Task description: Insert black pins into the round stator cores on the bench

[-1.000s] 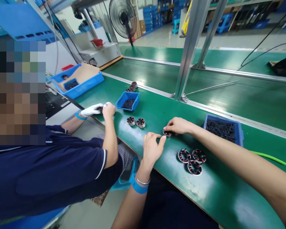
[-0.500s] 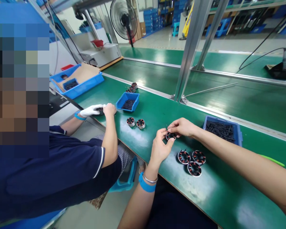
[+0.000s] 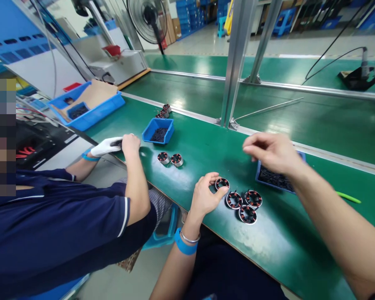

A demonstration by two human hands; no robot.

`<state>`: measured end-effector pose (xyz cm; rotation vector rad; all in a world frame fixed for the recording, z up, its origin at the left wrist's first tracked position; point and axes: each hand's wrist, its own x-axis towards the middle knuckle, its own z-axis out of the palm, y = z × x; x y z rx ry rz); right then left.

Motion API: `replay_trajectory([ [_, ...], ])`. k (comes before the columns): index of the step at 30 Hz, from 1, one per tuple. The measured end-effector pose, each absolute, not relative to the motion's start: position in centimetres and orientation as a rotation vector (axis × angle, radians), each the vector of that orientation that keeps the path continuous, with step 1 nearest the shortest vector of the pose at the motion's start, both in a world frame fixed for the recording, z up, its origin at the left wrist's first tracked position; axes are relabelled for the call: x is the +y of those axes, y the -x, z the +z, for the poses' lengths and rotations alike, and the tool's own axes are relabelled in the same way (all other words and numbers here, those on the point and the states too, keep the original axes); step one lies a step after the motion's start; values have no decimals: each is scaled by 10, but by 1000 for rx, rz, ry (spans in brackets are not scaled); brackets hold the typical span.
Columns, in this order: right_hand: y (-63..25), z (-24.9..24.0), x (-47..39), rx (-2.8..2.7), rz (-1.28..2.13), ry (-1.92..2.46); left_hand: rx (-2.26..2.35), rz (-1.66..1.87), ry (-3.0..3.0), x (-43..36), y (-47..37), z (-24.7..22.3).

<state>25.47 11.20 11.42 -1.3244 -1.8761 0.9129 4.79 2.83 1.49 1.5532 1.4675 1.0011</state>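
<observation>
My left hand (image 3: 205,195) grips a round metal ring part (image 3: 222,184) with black and orange inserts, thumb and fingers around its rim. Right beside it, three similar ring parts (image 3: 248,214) lie grouped on the green table (image 3: 193,139). My right hand (image 3: 270,153) is raised over the left side of a blue bin (image 3: 301,156) of small black pieces, partly covering it. Its fingers are curled together, and anything between them is too small to make out.
To the left, a co-worker's gloved hand (image 3: 108,146) and bare hand (image 3: 131,146) hold a dark part. Nearby are a small blue bin (image 3: 148,132), two ring parts (image 3: 176,160), a metal post (image 3: 234,62) and a green tool (image 3: 348,197).
My right hand has left the ring part and moved right and up, over the blue bin. My left hand still holds the part. The view has shifted slightly.
</observation>
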Motion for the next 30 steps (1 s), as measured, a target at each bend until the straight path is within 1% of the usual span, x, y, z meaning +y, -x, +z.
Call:
replay_trajectory([
  [2, -282, 122, 113, -1887, 671, 1464, 1446, 958, -1560, 29, -45, 17],
  [4, -304, 119, 116, -2079, 515, 1685, 1438, 907, -1558, 34, -43, 18],
  [6, -315, 108, 120, -2304, 441, 1870, 1436, 900, -1505, 40, -43, 17],
  [9, -313, 90, 121, -2515, 425, 1976, 1396, 994, -1352, 48, -50, 14],
  [12, -301, 86, 115, -2563, 442, 2000, 1385, 1117, -1244, 50, -58, 9],
  [16, -297, 89, 110, -2479, 409, 2015, 1424, 1184, -1224, 48, -56, -4],
  [24, -314, 95, 109, -2308, 363, 1906, 1404, 1175, -1328, 49, -56, -6],
  [30, -304, 106, 104, -2297, 433, 1732, 1404, 1134, -1486, 49, -62, -1],
])
